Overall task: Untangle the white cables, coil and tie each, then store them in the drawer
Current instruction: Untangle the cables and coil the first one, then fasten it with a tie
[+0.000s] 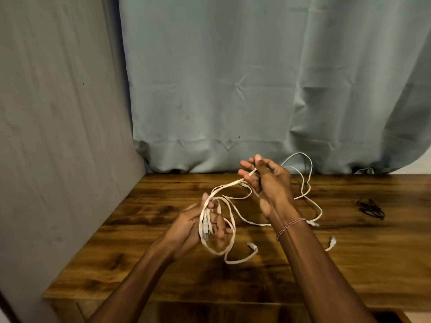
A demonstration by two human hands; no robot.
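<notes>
1. While you work above the counter (144, 271), its left edge meets a grey wall (58, 136) and its far edge a curtain (233, 89); room opens rightward toward the black ties (370, 209).
2. White cables (231, 183) stretch diagonally, low-left to high-right.
3. Your left hand (186, 227) grips the loops; your right hand (272, 183), apart and higher, pinches one strand. Loose ends trail on the counter.

White cables (227, 185) partly hidden behind right hand (271, 183) and wrist; cable count unclear in tangle. Strands in left hand (186, 227) blurred. Black bits (371, 209) on desk (140, 264) too small to identify. Forearms cut off at bottom edge.
</notes>
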